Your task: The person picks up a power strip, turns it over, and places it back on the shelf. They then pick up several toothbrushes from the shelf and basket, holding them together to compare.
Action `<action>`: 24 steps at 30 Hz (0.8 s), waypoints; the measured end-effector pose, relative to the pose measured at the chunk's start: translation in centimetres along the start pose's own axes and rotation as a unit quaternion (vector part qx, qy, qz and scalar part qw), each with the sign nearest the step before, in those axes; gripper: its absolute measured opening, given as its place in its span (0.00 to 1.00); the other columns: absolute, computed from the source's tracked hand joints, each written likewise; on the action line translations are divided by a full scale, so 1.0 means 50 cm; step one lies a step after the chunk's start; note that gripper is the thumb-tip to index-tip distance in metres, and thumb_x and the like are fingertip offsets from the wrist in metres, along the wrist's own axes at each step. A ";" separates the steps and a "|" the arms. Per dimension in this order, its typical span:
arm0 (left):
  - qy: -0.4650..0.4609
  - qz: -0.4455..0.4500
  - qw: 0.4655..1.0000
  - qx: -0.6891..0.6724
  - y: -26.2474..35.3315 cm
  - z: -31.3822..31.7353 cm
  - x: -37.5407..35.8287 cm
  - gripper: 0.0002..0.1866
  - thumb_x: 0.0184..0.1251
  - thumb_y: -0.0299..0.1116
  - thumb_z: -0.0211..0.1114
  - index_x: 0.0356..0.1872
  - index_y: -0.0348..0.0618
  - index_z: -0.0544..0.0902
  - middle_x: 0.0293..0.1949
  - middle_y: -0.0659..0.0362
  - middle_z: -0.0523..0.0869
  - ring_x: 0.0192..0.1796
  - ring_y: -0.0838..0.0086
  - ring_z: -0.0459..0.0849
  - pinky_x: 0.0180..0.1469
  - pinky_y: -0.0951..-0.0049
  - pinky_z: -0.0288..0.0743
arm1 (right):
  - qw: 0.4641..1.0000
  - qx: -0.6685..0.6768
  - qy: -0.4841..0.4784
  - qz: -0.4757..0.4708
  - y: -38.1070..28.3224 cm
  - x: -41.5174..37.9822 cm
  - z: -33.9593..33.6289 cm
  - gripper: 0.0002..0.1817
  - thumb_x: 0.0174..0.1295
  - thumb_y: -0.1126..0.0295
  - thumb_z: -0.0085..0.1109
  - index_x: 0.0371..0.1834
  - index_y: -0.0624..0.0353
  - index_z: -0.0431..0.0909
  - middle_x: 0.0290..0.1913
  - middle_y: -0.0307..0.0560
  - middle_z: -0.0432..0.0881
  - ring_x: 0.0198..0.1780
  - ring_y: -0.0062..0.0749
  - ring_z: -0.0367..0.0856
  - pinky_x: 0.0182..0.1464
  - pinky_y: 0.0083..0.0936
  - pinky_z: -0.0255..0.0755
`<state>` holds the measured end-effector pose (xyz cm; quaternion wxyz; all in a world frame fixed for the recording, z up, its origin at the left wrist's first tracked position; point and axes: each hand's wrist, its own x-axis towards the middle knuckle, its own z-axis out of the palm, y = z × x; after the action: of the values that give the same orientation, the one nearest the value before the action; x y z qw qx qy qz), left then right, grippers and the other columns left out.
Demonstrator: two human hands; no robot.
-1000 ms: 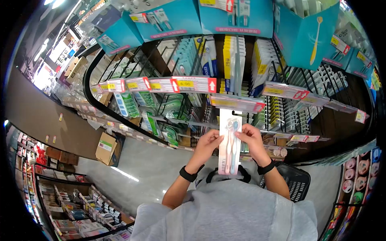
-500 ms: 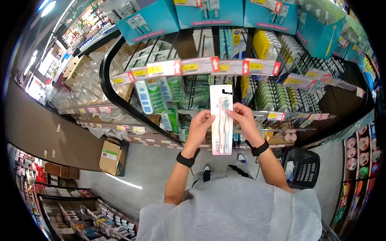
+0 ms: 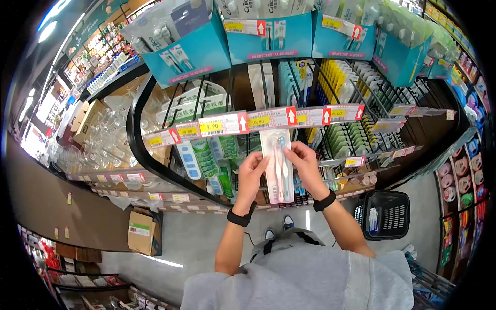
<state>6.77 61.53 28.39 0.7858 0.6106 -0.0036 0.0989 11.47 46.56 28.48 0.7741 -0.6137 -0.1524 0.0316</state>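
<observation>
Both hands hold a toothbrush pack (image 3: pixel 279 175) upright in front of the shelf; two brushes, one pinkish and one bluish, show through its clear front. My left hand (image 3: pixel 251 173) pinches the pack's left edge, thumb on the front. On the opposite edge, my right hand (image 3: pixel 305 163) grips it the same way. The fingers behind the card are hidden. Just beyond the pack runs a row of price tags (image 3: pixel 258 121), with hanging packs on hooks behind it. Green packs (image 3: pixel 208 161) hang to the left of my left hand.
Teal display boxes (image 3: pixel 271 40) line the shelf top. A black shopping basket (image 3: pixel 386 215) with a pack inside stands on the floor at right. Glassware (image 3: pixel 106 139) fills the left shelf, and a cardboard box (image 3: pixel 141 231) sits below it. A dark shelf rail (image 3: pixel 135 113) curves at left.
My view has tilted up, so the shelf and basket sit lower in the frame. The toothbrush pack stays in both hands, shifted slightly left, its top nearer the price tags.
</observation>
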 end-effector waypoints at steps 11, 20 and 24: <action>-0.021 0.025 0.999 0.020 -0.022 -0.023 0.024 0.06 0.63 0.26 0.59 0.37 0.35 0.76 0.32 0.64 0.78 0.34 0.85 0.74 0.38 0.84 0.67 | 0.998 -0.004 -0.043 -0.038 0.002 0.013 -0.011 0.06 0.60 0.73 0.55 0.37 0.64 0.75 0.30 0.32 0.74 0.32 0.12 0.68 0.36 0.13 0.63; 0.026 0.049 0.998 -0.009 -0.022 -0.019 0.076 0.08 0.62 0.26 0.59 0.41 0.33 0.76 0.37 0.59 0.82 0.39 0.81 0.77 0.44 0.81 0.69 | 1.000 -0.009 -0.003 -0.026 0.014 0.065 -0.001 0.09 0.59 0.70 0.57 0.37 0.66 0.77 0.26 0.32 0.75 0.27 0.11 0.66 0.30 0.13 0.61; 0.029 0.073 0.997 0.010 -0.016 -0.011 0.087 0.10 0.63 0.26 0.58 0.43 0.33 0.76 0.39 0.58 0.82 0.40 0.80 0.78 0.45 0.79 0.69 | 0.998 -0.024 0.002 -0.054 0.012 0.075 0.002 0.10 0.59 0.71 0.56 0.39 0.66 0.77 0.27 0.34 0.77 0.27 0.12 0.68 0.30 0.15 0.63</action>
<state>11.11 62.54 28.02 0.7698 0.6137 -0.0244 0.1736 15.09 47.66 28.66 0.7599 -0.6231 -0.1846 -0.0147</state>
